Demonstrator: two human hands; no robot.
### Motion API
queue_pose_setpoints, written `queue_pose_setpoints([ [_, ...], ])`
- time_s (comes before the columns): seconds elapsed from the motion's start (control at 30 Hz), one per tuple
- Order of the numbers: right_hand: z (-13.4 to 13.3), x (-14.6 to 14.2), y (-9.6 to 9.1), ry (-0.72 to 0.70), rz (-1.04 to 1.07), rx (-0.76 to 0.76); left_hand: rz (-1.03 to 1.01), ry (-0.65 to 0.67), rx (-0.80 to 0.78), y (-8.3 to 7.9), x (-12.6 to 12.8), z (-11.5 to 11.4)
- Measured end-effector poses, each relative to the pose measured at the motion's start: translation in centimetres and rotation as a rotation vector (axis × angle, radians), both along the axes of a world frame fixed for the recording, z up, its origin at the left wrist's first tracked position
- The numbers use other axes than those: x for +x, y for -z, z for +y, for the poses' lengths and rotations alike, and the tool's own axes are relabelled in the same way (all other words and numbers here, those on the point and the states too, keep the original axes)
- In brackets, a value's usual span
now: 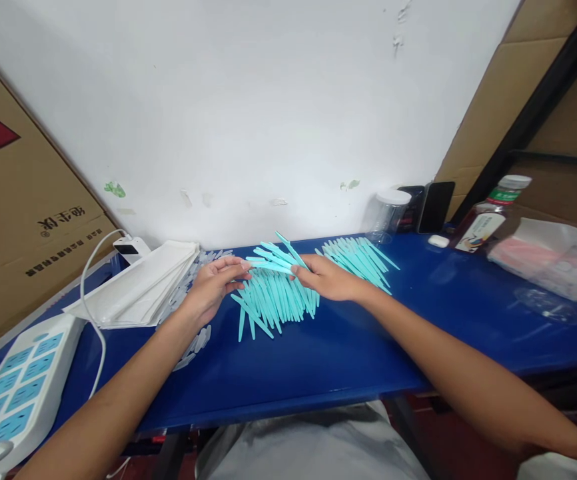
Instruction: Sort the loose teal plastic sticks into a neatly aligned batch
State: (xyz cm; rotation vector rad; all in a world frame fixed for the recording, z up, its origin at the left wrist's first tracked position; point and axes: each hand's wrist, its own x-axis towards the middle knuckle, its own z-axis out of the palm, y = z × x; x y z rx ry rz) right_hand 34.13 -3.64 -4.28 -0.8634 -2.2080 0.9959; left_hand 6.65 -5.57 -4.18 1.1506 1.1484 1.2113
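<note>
My right hand (326, 277) is closed round a small fanned bunch of slim turquoise plastic sticks (274, 259), their ends pointing left and up. At the bunch's left end, my left hand (216, 283) pinches the tip of one stick between thumb and fingers; whether a small clear piece is there too is hard to make out. Right below both hands lies a pile of the same sticks (278, 300), roughly side by side. A second turquoise pile (358, 260) is beyond my right hand. Small translucent pieces (199, 340) are scattered beside and partly behind my left forearm.
White paper sleeves (143, 287) and a white power strip (18, 387) with a cable are at the left of the blue table (288, 380). A clear jar (388, 213), a phone (436, 207), a bottle (491, 217) and a plastic bag (543, 257) stand or lie at the right.
</note>
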Motion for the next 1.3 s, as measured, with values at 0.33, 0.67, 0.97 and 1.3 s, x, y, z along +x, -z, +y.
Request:
queue_pose_setpoints([
  [0.33, -0.1, -0.4, 0.4, 0.024, -0.048, 0.173, 0.015, 0.071, -0.034, 0.2, -0.1, -0.1],
  [0.67, -1.1, -1.0, 0.2, -0.011, -0.083, 0.199, 0.061, 0.138, -0.029, 0.7, 0.1, -0.2],
  [0.97, -1.1, -1.5, 0.8, 0.107, -0.027, 0.228, 0.139, 0.162, 0.005, 0.5, 0.5, -0.6],
  [1.3, -0.5, -1.5, 1.0, 0.182, 0.002, 0.183, 0.201, 0.209, 0.069, 0.2, 0.8, -1.0],
])
